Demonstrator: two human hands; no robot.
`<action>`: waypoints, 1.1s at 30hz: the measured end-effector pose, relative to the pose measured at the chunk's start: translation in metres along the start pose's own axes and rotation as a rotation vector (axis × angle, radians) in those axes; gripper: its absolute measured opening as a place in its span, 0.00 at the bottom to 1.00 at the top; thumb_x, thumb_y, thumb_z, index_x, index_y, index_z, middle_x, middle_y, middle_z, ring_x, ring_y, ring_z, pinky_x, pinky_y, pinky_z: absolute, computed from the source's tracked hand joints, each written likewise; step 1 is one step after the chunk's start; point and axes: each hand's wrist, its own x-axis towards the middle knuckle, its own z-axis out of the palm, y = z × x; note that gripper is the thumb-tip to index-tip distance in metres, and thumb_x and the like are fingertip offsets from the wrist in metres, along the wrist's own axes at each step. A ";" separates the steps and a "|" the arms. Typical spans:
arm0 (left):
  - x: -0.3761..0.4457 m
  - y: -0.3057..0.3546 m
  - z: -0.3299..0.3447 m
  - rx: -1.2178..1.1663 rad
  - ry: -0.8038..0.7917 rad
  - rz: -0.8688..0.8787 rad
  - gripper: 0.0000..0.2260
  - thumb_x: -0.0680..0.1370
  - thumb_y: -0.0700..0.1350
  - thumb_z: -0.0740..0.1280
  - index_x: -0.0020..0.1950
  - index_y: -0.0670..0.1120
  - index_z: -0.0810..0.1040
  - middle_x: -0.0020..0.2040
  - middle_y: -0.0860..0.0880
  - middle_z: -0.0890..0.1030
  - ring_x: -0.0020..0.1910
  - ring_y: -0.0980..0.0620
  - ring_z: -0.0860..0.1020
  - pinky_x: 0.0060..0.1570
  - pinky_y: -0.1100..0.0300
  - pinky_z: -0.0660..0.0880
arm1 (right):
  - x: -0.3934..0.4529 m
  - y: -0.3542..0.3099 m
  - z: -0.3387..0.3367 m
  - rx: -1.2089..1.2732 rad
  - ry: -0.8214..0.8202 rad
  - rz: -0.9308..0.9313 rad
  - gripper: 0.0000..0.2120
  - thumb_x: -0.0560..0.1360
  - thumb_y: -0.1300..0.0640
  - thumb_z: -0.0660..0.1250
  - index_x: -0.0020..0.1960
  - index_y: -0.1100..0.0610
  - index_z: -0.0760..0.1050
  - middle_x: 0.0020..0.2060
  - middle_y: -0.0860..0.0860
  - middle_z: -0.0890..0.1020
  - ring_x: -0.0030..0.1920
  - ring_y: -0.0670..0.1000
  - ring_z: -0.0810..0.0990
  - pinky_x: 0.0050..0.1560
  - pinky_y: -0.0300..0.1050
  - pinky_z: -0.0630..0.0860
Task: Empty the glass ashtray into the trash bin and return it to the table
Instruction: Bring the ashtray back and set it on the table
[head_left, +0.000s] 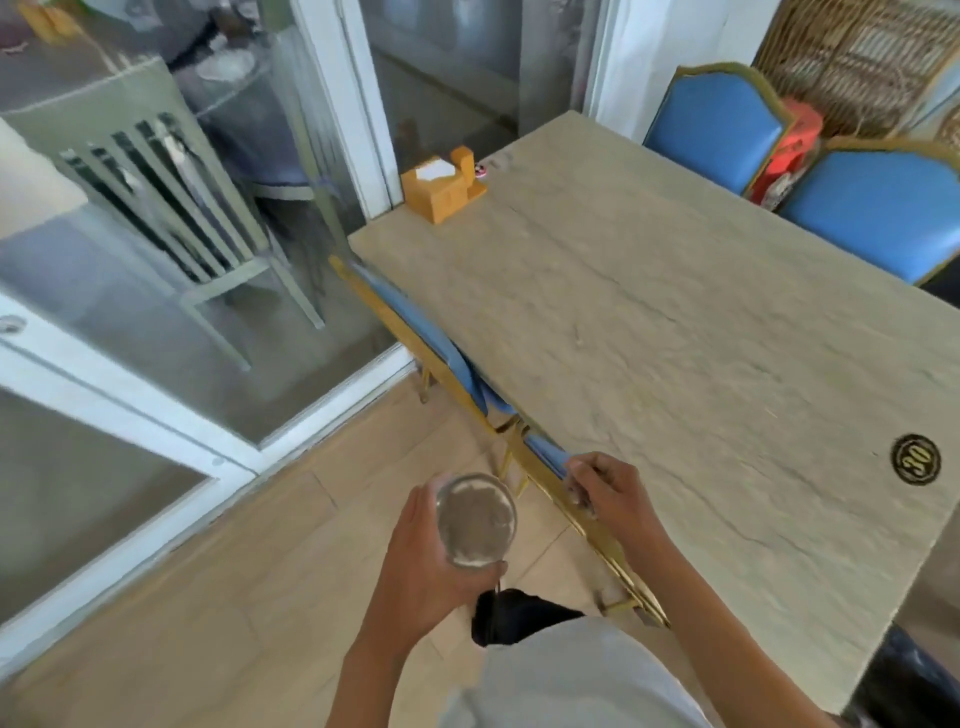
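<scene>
Glass ashtray (476, 521): round, clear, thick-walled, with a grey-white film of ash across its inside. Held upright, mouth up, above the tiled floor, just off the near left edge of the table (675, 338), not touching it. Gripped from the left side and below. Table: long, rectangular, beige stone-look top with fine dark veins, stretching away to the upper right. Trash bin nowhere in view.
</scene>
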 end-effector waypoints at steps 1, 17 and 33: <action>0.016 0.000 -0.008 0.009 -0.020 0.019 0.46 0.57 0.58 0.82 0.70 0.65 0.62 0.62 0.66 0.70 0.63 0.63 0.72 0.59 0.59 0.76 | 0.011 -0.005 0.003 -0.010 0.018 -0.004 0.12 0.83 0.55 0.65 0.45 0.58 0.84 0.33 0.58 0.84 0.32 0.54 0.78 0.37 0.50 0.72; 0.246 0.006 -0.034 0.124 -0.420 0.323 0.48 0.59 0.58 0.81 0.74 0.58 0.61 0.65 0.60 0.69 0.65 0.59 0.70 0.62 0.58 0.75 | 0.105 -0.033 0.036 -0.092 0.346 0.118 0.06 0.82 0.56 0.67 0.50 0.52 0.83 0.39 0.48 0.87 0.41 0.55 0.86 0.47 0.60 0.82; 0.420 -0.007 0.005 0.321 -0.880 0.537 0.51 0.58 0.63 0.79 0.76 0.53 0.60 0.70 0.53 0.68 0.66 0.53 0.71 0.63 0.57 0.73 | 0.165 -0.044 0.061 -0.307 0.613 0.417 0.14 0.82 0.53 0.64 0.63 0.58 0.79 0.55 0.54 0.84 0.51 0.53 0.82 0.47 0.45 0.74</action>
